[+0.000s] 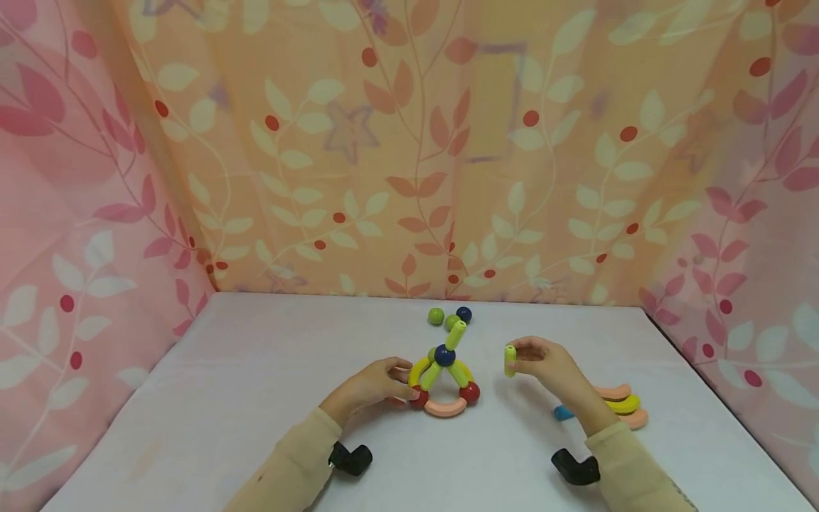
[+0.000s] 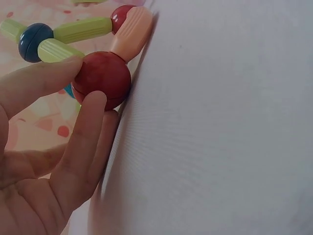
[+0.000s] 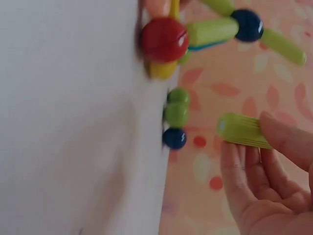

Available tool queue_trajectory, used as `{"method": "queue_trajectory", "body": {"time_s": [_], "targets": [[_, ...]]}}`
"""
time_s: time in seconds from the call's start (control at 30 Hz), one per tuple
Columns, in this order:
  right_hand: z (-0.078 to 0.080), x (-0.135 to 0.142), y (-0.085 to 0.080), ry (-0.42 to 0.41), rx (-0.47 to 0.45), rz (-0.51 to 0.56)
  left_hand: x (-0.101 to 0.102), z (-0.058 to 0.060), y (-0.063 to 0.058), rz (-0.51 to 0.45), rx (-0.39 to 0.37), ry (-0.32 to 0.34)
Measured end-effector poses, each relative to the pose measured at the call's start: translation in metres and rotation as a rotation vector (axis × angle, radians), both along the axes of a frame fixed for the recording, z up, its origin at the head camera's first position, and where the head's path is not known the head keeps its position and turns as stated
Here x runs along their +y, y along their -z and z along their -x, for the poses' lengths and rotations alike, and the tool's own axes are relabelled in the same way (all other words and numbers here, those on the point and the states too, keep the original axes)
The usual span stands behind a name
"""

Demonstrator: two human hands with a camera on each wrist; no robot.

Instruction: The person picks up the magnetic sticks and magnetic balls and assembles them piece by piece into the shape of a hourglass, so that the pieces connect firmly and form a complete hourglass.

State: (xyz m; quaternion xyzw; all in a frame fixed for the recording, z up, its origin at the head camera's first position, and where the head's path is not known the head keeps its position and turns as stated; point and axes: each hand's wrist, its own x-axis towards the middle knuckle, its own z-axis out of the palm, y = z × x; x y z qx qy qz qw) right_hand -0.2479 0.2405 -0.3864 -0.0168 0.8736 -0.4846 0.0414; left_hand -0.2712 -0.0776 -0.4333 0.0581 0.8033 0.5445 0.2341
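A toy frame of balls and rods stands at the table's middle: a peach curved rod (image 1: 445, 408) joins two red balls at the front. Light green rods slope from these up to a navy ball (image 1: 444, 355), and a further green rod (image 1: 456, 336) juts up from it. Thumb and fingers of my left hand (image 1: 367, 384) pinch the left red ball (image 2: 102, 79). To the right of the frame, my right hand (image 1: 550, 368) holds a short ribbed green rod (image 3: 242, 129) between thumb and fingers, apart from the frame. Yellow curved rods (image 1: 419, 371) show behind, partly hidden.
Two green balls (image 1: 436, 316) and a loose navy ball (image 1: 463, 314) lie behind the frame. Peach, yellow and blue curved rods (image 1: 622, 404) lie beside the right forearm, which partly covers them. Patterned cloth (image 1: 409, 213) encloses the white table (image 1: 256, 341) at the back and sides.
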Motion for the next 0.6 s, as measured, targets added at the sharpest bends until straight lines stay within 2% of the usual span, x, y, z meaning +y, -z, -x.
{"method": "queue_trajectory", "body": {"time_s": [0.3,0.43,0.6], "targets": [[-0.013,-0.05,-0.007,0.1,0.098,0.336,0.0,-0.005,-0.001,0.106,0.031,-0.018],[-0.017,-0.063,-0.007,0.147,0.14,0.362,0.002,-0.006,-0.001,0.109,0.048,-0.001],[-0.017,-0.073,-0.007,0.17,0.167,0.339,0.006,-0.008,-0.003,0.148,0.026,-0.003]]}}
